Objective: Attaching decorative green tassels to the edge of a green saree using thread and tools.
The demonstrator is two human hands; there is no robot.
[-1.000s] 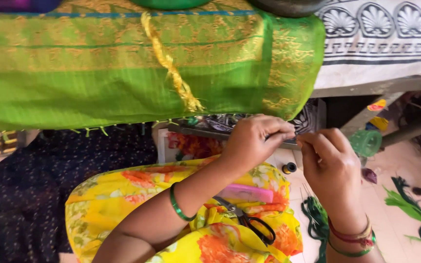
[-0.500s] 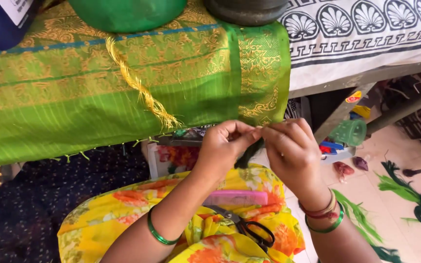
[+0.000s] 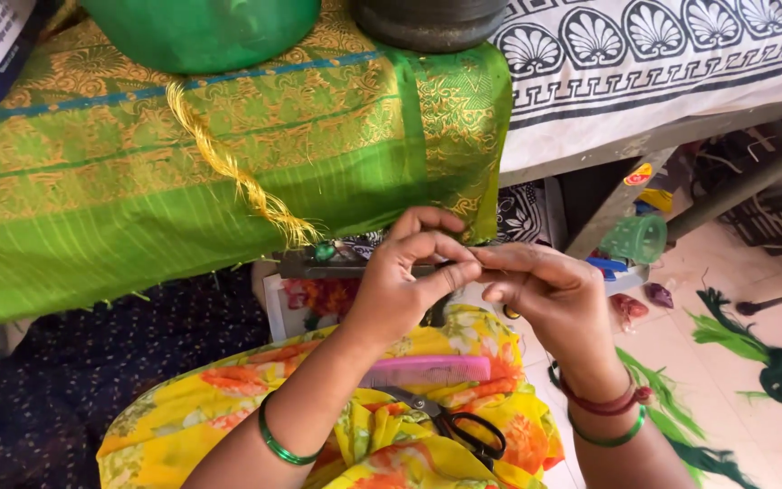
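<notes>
My left hand [image 3: 405, 285] and my right hand [image 3: 545, 290] meet fingertip to fingertip just below the hanging edge of a green sari with gold borders [image 3: 138, 208]. Both pinch something very fine, like a thread, too thin to make out clearly. A twisted gold tassel cord [image 3: 228, 167] hangs from the sari, ending just left of my left hand. On my lap, over yellow floral cloth [image 3: 183, 426], lie a pink comb [image 3: 427, 369] and black-handled scissors [image 3: 463, 433], both below my hands.
A green vessel [image 3: 201, 32] and a dark pot [image 3: 427, 23] stand on the sari. A white cloth with black shell print [image 3: 662, 45] covers the table to the right. Green thread bundles [image 3: 780, 371] and a green plastic cup [image 3: 635, 237] lie on the floor at right.
My hands have drawn together until the fingertips touch, and they sit further left in view. The view has shifted, so more of the sari's top shows.
</notes>
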